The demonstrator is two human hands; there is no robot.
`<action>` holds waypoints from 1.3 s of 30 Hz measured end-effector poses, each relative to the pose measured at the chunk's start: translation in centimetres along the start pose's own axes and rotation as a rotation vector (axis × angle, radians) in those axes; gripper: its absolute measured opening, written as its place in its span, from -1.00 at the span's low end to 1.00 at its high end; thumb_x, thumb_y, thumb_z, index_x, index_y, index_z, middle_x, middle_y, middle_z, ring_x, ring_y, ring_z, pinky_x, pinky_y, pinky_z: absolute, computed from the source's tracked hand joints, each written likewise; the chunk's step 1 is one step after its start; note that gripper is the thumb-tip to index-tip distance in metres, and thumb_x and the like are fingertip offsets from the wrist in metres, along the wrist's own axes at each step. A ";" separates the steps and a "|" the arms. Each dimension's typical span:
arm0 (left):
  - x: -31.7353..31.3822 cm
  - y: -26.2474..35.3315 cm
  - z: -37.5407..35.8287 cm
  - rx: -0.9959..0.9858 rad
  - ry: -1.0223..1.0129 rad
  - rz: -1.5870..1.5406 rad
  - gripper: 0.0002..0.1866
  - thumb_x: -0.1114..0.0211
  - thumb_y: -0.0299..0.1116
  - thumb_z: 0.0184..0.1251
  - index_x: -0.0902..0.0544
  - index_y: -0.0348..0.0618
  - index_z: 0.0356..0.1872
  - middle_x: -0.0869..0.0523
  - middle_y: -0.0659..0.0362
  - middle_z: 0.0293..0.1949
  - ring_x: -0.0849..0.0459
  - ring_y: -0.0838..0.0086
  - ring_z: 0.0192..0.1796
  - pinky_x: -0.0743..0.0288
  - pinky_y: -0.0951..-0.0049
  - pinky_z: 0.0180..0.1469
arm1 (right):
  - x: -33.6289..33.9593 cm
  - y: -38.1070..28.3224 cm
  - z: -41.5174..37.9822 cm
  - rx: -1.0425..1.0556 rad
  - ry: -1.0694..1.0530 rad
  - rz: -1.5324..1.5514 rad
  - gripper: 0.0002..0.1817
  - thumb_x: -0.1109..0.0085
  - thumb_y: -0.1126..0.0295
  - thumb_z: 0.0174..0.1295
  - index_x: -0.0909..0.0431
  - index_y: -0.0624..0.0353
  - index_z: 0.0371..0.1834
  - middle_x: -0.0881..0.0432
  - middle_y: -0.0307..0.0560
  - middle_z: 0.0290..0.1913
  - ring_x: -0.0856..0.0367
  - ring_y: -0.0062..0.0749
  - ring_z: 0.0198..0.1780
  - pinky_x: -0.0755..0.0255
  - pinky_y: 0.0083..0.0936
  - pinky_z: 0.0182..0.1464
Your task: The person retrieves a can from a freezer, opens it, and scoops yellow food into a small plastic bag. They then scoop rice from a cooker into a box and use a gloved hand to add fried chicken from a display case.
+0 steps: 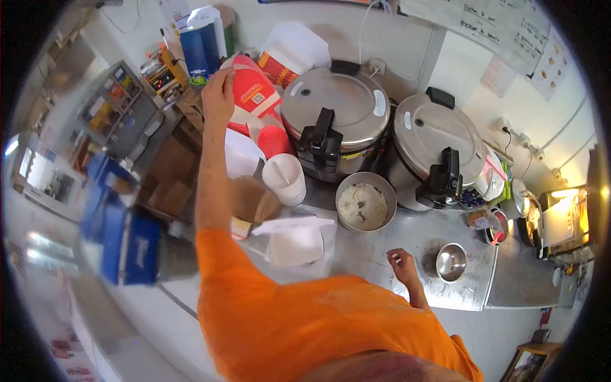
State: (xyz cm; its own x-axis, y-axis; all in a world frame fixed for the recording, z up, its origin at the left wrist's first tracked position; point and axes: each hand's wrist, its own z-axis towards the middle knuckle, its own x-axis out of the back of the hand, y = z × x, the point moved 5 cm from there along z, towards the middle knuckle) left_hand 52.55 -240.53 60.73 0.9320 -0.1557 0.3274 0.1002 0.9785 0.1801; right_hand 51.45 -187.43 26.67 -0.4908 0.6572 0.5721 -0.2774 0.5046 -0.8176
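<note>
My left hand (219,95) reaches far forward and rests on a red and white package (250,92) beside the large cooker; its fingers are partly hidden against the package. My right hand (402,264) is over the metal table's front part, fingers loosely curled, just left of a small empty metal bowl (451,262). A metal bowl (375,179) with white powder and a few darker bits in it stands in front of the two cookers. Left of that bowl is a white tub (284,179), with a red round item (273,141) right behind it.
Two large lidded steel cookers (344,105) (439,137) line the wall. A white paper bag or container (296,245) stands on the metal table (375,254) near my body. Jars and a lit appliance (563,219) are at the right, blue bins (130,242) at the left.
</note>
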 end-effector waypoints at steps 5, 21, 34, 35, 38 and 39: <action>-2.6 8.1 0.6 0.188 -0.162 -0.435 -0.89 -0.12 -0.48 0.34 -0.59 -0.29 -0.23 -0.68 0.11 -0.31 -0.60 0.50 -0.26 -0.47 0.46 -0.16 | 5.4 -8.8 4.4 0.237 0.071 0.181 -0.82 -0.21 0.44 0.15 -0.58 0.20 -0.18 -0.59 -0.05 -0.10 -0.58 -0.37 -0.15 -0.45 -0.54 -0.25; -12.4 41.1 -24.2 0.673 -1.211 -1.630 -0.79 -0.35 -0.48 0.19 -0.56 -0.22 -0.18 -0.64 0.24 -0.27 -0.59 0.59 -0.19 -0.50 0.54 -0.12 | 18.7 -7.8 -11.4 0.109 0.210 0.509 -0.77 -0.32 0.61 0.05 -0.46 0.22 -0.27 -0.55 -0.24 -0.25 -0.52 -0.65 -0.20 -0.47 -0.65 -0.23; -13.1 72.2 -35.2 0.325 -1.824 -1.655 -0.83 -0.29 -0.65 0.14 -0.51 -0.24 -0.28 -0.67 0.08 -0.13 -0.62 0.50 -0.11 -0.57 0.48 -0.16 | 27.8 2.2 -43.4 -0.233 1.057 0.223 -0.86 -0.19 0.62 0.09 -0.63 0.32 -0.27 -0.69 -0.07 -0.32 -0.66 -0.51 -0.27 -0.54 -0.59 -0.15; -11.6 74.8 -34.8 0.251 -1.858 -1.761 -0.83 -0.26 -0.66 0.16 -0.48 -0.24 -0.28 -0.66 0.08 -0.13 -0.61 0.51 -0.09 -0.56 0.48 -0.12 | 27.4 2.8 -45.1 -0.230 1.101 0.133 -0.82 -0.19 0.62 0.05 -0.64 0.28 -0.25 -0.70 -0.04 -0.32 -0.68 -0.48 -0.28 -0.54 -0.56 -0.19; -10.6 79.4 -38.0 0.159 -1.967 -1.818 -0.82 -0.20 -0.66 0.20 -0.45 -0.22 -0.22 -0.63 0.10 -0.12 -0.59 0.52 -0.05 -0.52 0.49 -0.05 | 27.3 3.2 -49.1 -0.170 1.222 -0.129 -0.76 -0.17 0.64 0.00 -0.65 0.22 -0.23 -0.71 -0.02 -0.32 -0.72 -0.41 -0.30 -0.55 -0.53 -0.24; -11.0 80.6 -39.8 0.172 -2.055 -1.745 -0.80 -0.18 -0.65 0.22 -0.44 -0.22 -0.16 -0.62 0.11 -0.11 -0.58 0.53 -0.03 -0.50 0.50 -0.02 | 27.7 3.6 -50.4 -0.159 1.257 -0.097 -0.80 -0.19 0.65 0.02 -0.65 0.26 -0.26 -0.71 -0.04 -0.32 -0.70 -0.42 -0.29 -0.56 -0.53 -0.23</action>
State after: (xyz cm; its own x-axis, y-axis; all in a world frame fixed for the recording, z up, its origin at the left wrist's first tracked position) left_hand 64.21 -154.58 34.72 -0.9586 -0.2525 -0.1320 -0.1453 0.0347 0.9888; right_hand 78.51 -139.22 42.84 0.6686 0.6462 0.3681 -0.1231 0.5843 -0.8021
